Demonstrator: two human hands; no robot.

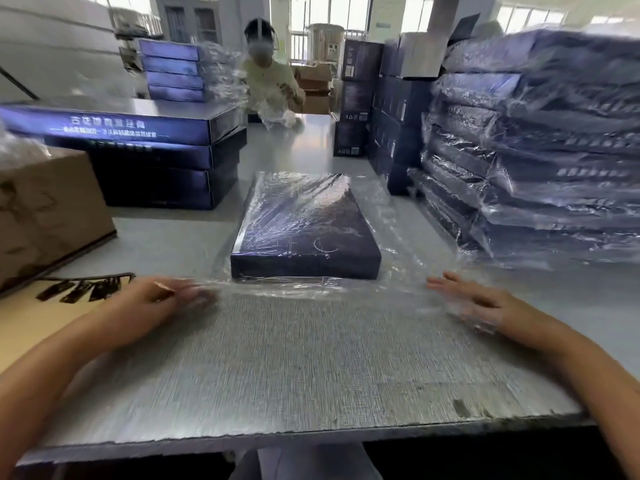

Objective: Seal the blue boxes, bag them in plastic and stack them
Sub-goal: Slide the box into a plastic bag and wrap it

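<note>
Head view looks down on a grey table (294,375) with a textured near surface. At the centre of the frame lies a flat blue box (304,230), closed and already inside a clear plastic bag (391,237). The film is wrinkled over the lid, and the bag's open mouth spreads towards the lower edge of the frame.

At lower left, the left hand (162,296) pinches the near edge of the bag between thumb and curled fingers, though motion blur softens the detail. At lower right, the right hand (478,303) lies with its fingers straight and spread against the film at the bag's other corner, not closed round it.

Along the right of the frame rises a tall stack of bagged boxes (554,168). At centre left sits a lower stack of unbagged boxes (156,157), with a brown cardboard carton (45,209) just beside it at the left edge. At upper centre, a second person (270,77) stands at the far end of the table, handling crumpled plastic.
</note>
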